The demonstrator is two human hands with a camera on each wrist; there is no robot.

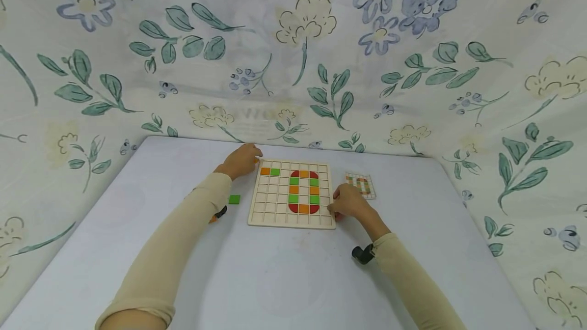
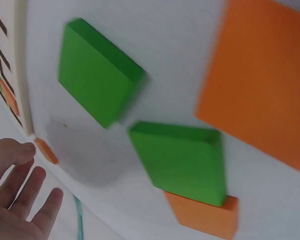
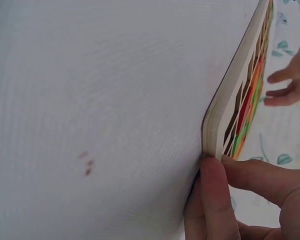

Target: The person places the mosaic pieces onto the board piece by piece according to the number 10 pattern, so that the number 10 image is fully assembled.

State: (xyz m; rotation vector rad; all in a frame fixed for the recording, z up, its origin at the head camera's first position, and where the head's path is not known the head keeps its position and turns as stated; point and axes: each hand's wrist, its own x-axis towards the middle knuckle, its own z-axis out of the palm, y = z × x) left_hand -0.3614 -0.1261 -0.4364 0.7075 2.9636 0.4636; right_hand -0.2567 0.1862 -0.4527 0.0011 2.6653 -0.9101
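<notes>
A wooden grid board lies on the table, with orange, green and red tiles forming a rounded ring on its right half. An orange tile and a green tile sit near its upper left corner. Beside that corner is my left hand, fingers loosely extended and holding nothing, its fingertips close to a loose orange tile. My right hand pinches the board's right edge between thumb and fingers, seen close up in the right wrist view.
Left of the board lie loose green tiles and orange tiles, partly hidden by the left sleeve in the head view. A small pattern card lies right of the board. Flowered cloth hangs behind the white table.
</notes>
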